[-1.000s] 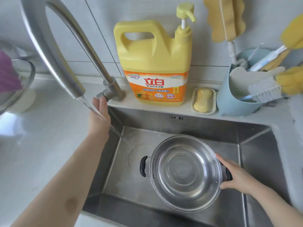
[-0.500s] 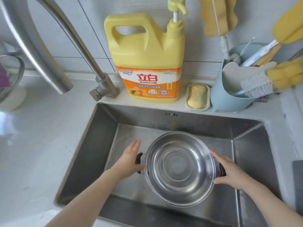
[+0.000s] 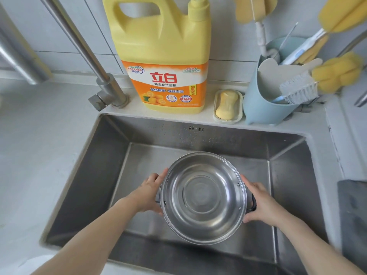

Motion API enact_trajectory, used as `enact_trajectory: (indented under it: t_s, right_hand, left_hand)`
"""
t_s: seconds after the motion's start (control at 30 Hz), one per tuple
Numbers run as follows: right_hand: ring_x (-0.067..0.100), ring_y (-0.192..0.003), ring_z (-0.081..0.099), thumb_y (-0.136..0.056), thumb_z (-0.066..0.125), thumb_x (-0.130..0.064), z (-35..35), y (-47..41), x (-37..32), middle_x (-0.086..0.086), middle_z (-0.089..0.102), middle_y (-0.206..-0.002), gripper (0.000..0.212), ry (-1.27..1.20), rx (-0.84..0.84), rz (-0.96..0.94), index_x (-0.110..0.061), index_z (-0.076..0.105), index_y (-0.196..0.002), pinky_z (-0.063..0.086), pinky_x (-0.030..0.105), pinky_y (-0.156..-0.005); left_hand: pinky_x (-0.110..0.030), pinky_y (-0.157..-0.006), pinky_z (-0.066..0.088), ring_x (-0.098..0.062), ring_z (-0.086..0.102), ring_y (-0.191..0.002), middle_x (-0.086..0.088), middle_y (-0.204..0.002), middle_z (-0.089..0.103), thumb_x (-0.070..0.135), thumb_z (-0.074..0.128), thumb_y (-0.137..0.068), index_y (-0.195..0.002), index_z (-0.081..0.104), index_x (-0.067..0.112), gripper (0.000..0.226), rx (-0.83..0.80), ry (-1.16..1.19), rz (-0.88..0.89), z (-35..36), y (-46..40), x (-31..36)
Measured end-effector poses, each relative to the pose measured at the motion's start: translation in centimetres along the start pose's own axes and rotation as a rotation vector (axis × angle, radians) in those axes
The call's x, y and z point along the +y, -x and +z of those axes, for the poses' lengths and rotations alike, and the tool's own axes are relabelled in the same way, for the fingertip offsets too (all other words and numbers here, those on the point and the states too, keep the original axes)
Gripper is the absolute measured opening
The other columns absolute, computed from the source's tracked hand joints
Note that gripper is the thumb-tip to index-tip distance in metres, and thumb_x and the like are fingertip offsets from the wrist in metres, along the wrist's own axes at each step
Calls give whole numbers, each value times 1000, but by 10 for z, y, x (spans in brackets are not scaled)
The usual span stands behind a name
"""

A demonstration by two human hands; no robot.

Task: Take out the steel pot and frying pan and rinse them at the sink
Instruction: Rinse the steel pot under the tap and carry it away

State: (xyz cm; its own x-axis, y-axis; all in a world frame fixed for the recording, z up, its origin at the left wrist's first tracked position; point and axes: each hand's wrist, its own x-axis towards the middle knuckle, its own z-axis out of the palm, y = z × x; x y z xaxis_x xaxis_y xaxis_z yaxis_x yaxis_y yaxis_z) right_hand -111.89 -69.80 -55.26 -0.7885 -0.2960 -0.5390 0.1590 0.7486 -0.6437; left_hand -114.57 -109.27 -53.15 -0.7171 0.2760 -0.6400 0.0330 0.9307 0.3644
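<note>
Two hands, left hand (image 3: 148, 192) and right hand (image 3: 262, 203), fingers curled around the steel pot's (image 3: 202, 197) side handles.

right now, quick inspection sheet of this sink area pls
surface: steel sink, basin walls wet; pale counter around it
job's things: steel pot upright in the basin, held at both sides; frying pan nothing seen
clutter: yellow detergent jug, soap in its dish, blue holder with brushes and sponges, all on the back ledge
grippers: left hand and right hand grip the pot's side handles
cables: nothing seen
surroundings: faucet at back left, no water seen running; tiled wall behind
</note>
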Motion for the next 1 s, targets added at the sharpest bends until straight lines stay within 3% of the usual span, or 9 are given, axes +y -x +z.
enact_trajectory:
  t_s: [0.23,0.47,0.6,0.67,0.77,0.9,1.0]
  right_hand:
    - [3,-88,53,-52,93,-29,1,21,-31,-12,28,-126,133,-15,56,-65,-61,-1,-140,41,8,-80]
    - [-8,-96,42,-45,88,-43,-28,74,-107,-15,27,-128,129,0,202,-256,-69,4,-139,40,25,-102]
    - [6,-86,49,-54,93,-26,-47,112,-147,-15,29,-124,132,71,370,-392,-64,4,-143,38,6,-87]
    - [5,-91,47,-57,93,-21,-57,131,-168,-16,28,-121,134,160,493,-468,-68,0,-139,34,1,-85]
    - [7,-94,44,-56,94,-16,-69,162,-200,-18,26,-120,138,290,699,-572,-66,-3,-141,36,11,-94]
    - [14,-102,44,-48,95,-3,-89,201,-244,6,32,-128,132,436,1040,-778,-40,17,-148,46,29,-90]
    - [34,-107,50,-45,94,2,-113,227,-274,16,33,-125,119,496,1212,-891,-25,27,-139,43,25,-100]
  left_hand:
    - [-35,-109,35,-18,35,-123,4,-129,28,41,91,-58,-144,-28,45,147,74,16,41,-13,41,-13]
    - [-33,-107,36,-16,31,-123,5,-128,27,45,91,-56,-142,-27,49,146,327,51,118,-56,126,-4]
    - [-36,-104,40,-19,34,-118,2,-123,28,53,90,-54,-150,-20,41,147,582,-7,174,-77,175,9]
    - [-36,-99,43,-22,38,-117,-1,-124,30,56,89,-53,-152,-15,39,145,743,-32,211,-84,197,17]
    - [-43,-79,55,-29,46,-110,-7,-119,38,53,89,-52,-150,-17,44,145,1016,-97,275,-99,228,30]
    - [-47,-71,56,-33,46,-95,-12,-113,38,43,93,-52,-156,-2,29,142,1345,-198,407,-134,262,46]
    - [-48,-63,58,-41,53,-92,-17,-117,39,35,91,-62,-152,10,21,121,1512,-253,467,-164,285,60]
